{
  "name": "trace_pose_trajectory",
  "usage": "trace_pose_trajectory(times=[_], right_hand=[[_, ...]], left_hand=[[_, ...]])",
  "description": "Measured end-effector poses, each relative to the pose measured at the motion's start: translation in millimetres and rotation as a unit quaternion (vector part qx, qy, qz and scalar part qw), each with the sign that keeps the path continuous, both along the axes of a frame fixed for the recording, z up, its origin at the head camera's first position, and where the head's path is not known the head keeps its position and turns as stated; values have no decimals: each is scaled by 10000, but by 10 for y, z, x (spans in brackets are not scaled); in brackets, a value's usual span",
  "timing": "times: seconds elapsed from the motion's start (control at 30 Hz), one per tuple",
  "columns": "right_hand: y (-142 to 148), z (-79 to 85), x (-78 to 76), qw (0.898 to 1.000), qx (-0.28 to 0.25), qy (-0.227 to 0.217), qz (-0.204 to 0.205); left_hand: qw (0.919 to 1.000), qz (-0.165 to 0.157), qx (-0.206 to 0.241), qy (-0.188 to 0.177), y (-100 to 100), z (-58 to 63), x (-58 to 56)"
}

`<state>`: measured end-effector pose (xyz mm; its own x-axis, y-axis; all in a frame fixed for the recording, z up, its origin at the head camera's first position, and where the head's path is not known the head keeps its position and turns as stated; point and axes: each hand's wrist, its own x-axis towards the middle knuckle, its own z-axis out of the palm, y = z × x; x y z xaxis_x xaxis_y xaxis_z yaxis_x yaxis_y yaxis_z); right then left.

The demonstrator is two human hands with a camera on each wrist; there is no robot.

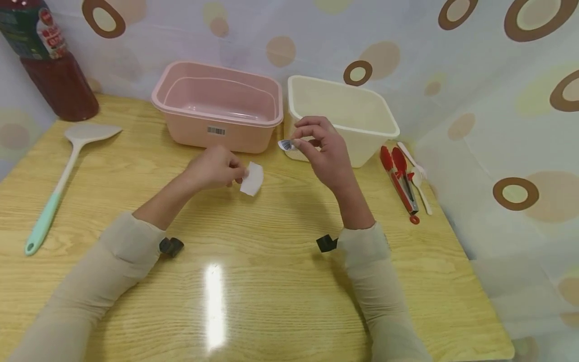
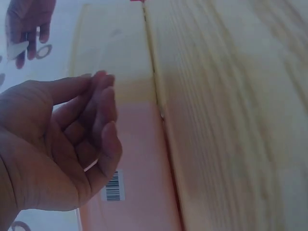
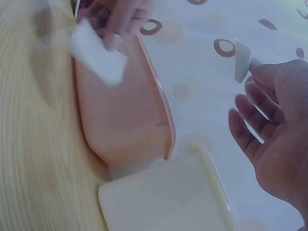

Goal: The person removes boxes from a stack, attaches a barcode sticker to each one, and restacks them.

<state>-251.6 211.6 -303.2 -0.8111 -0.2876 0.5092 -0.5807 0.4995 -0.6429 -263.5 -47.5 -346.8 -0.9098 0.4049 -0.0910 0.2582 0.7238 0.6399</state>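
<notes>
A flat piece of white paper (image 1: 252,179) is pinched between the thumb and fingertips of my left hand (image 1: 216,168), just in front of the pink basin (image 1: 221,137). In the left wrist view that paper is hidden behind the fingers. My right hand (image 1: 326,151) pinches a small, curved white sticker (image 1: 285,145) with dark stripes by its edge, in front of the cream basin (image 1: 357,142). The right wrist view shows the sticker's plain side, and the hand's other fingers loosely bent. The two hands are apart. A barcode label (image 1: 216,130) is on the pink basin's front.
At the left lie a turner (image 1: 68,168) with a mint handle and, behind it, a standing bottle (image 1: 61,83) of dark red liquid. Red tongs (image 1: 400,183) and a small white fork (image 1: 413,161) and spoon (image 1: 420,186) lie right of the cream basin. A patterned curtain (image 1: 316,45) hangs behind.
</notes>
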Motion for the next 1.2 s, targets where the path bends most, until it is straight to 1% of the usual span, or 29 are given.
trace_pose_trajectory(times=[0.07, 0.13, 0.2, 0.3, 0.37, 0.43, 0.5, 0.53, 0.57, 0.63, 0.73, 0.83, 0.93, 1.07, 1.2], right_hand=[[70, 9, -7, 9998, 45, -159, -55], [132, 7, -10, 9995, 88, -282, -70], [191, -2, -10, 9992, 100, -392, -61], [300, -18, -2, 9983, 157, -552, -36], [380, -26, 10, 9976, 160, -675, -24], [467, -41, 20, 9971, 203, -737, -50], [546, -57, 29, 9966, 205, -789, -85], [578, -65, 32, 9965, 213, -802, -117], [606, -74, 33, 9963, 225, -812, -149], [649, -90, 41, 9960, 195, -853, -169], [682, -111, 55, 9959, 147, -882, -157], [714, -136, 56, 9962, 160, -842, -122], [743, -144, 57, 9965, 271, -771, -154], [791, -140, 53, 9963, 393, -731, -224], [843, -128, 56, 9954, 447, -784, -308]], left_hand=[[9985, -233, -495, -1, 31, 7, 28], [9946, -421, -950, 74, 63, 10, 56], [9905, -558, -1247, 172, 88, 6, 70], [9858, -633, -1526, 299, 121, -15, 73], [9854, -479, -1574, 433, 155, -5, 79], [9871, -211, -1450, 648, 224, 39, 96], [9893, 25, -1073, 992, 336, 113, 116], [9899, 102, -797, 1168, 407, 158, 124], [9898, 121, -517, 1320, 485, 199, 127], [9876, 35, -9, 1568, 644, 282, 136], [9853, -106, 480, 1637, 856, 372, 144], [9842, -132, 663, 1639, 1016, 411, 136], [9834, -160, 661, 1681, 1139, 410, 109], [9828, -208, 702, 1693, 1267, 403, 78], [9827, -179, 697, 1706, 1369, 397, 55]])
